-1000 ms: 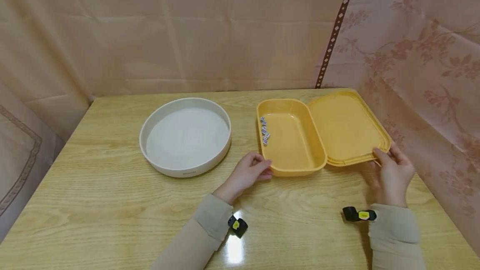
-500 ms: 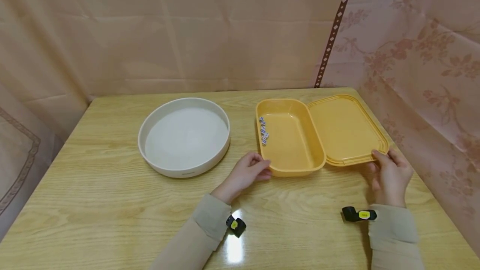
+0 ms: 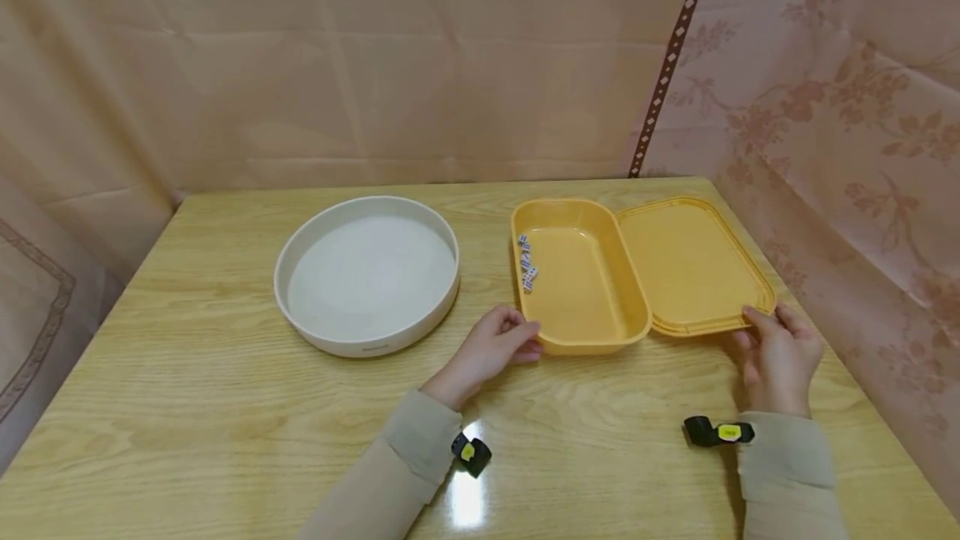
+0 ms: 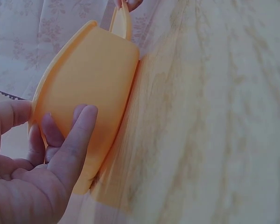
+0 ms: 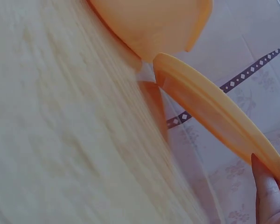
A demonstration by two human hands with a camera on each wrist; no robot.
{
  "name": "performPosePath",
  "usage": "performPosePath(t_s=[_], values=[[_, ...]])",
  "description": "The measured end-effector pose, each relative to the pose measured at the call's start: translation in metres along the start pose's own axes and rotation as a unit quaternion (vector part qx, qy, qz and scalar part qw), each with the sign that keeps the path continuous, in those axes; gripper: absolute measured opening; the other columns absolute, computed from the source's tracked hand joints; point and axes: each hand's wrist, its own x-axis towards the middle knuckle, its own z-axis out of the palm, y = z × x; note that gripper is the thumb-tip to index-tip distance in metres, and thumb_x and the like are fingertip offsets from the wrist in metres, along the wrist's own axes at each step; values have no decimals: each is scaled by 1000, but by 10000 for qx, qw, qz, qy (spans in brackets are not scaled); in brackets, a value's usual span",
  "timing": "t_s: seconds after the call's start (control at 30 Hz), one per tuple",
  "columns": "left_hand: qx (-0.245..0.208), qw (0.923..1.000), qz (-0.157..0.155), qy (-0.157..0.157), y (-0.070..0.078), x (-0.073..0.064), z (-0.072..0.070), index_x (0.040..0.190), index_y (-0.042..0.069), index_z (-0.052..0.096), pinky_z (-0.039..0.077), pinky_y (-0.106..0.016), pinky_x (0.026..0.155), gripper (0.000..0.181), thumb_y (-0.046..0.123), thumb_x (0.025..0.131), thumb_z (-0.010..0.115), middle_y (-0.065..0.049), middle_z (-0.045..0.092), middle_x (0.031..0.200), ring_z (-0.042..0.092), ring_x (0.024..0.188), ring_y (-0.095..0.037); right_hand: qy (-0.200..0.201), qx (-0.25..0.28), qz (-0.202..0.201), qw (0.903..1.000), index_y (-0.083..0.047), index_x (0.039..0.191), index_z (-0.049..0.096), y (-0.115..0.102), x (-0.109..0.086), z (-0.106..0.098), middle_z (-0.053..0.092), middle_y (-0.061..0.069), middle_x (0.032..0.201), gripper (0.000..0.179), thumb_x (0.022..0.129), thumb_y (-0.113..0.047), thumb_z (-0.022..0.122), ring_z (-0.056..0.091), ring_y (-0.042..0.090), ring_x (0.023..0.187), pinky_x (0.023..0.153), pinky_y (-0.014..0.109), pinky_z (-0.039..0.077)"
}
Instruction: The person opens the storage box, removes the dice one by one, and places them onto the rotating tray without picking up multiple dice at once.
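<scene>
In left grip: near-left corner of open yellow box, pinched at rim. Fingers narrow there, thumb at rim, other fingers lower against outer wall per left wrist view. So box just beyond and to the right of left grip, touching it, upright on wooden bench.

In right grip: near-right corner of flat yellow lid, thumb on upper face, fingers partly hidden underneath. Narrow hold, thickness of lid edge only. Lid ahead and to the left of right grip, in contact at that one corner. Tilted per right wrist view: held side raised off bench, other side low, close to box. Whether touching box at right wall, cannot tell.

Inside box: small white dice, dark and reddish marks, bunched in a line along left inner wall; exact count too small to tell. Beyond left grip, well apart from right grip, not in contact with either.

Left of box, apart from it: round off-white tray with raised wall and small dark marking on near side. Near left grip, not touching.

At both wrists: light sleeves and black cameras with yellow labels. Behind bench: beige cloth. To the right: pinkish floral cloth, dark diamond-pattern strip alongside.
</scene>
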Motion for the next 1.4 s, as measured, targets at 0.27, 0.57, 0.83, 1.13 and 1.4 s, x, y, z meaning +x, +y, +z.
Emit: performPosePath(t_s=[0.27,0.57,0.83,1.13,1.4], values=[[33,10000,18,-23,-2,1,0,98,0,49,63,-34,82,9,6,99,55,-14,65,93,68,81,-17,-144,29,49,9999,-2,106,60,1,0,-6,61,5,100,31,82,16,68,66,16,60,43,27,56],[95,9999,38,-13,-1,0,0,98,0,49,63,-36,84,10,7,100,55,-16,65,94,69,84,-19,-225,-394,284,9986,-4,96,57,0,6,-11,64,3,86,25,82,13,71,69,16,59,46,31,59],[91,9999,66,-45,-1,-1,-1,98,0,49,63,-35,83,10,7,100,55,-12,63,93,70,85,-20,-411,-733,466,9954,-5,96,69,-3,9,-20,68,1,78,14,85,2,73,67,17,58,49,30,60],[99,9999,41,-4,0,0,0,98,0,49,63,-35,83,10,7,100,55,-16,65,96,70,86,-20,-302,-1143,413,9921,-8,86,67,-5,11,-23,66,-1,75,11,85,-1,75,62,14,53,44,27,57],[146,9999,58,2,0,0,0,99,-1,49,63,-37,85,10,7,100,55,-20,65,98,72,90,-27,-358,-1891,369,9806,-12,88,67,-7,15,-28,67,-2,66,10,86,-6,75,60,13,46,41,25,55]])
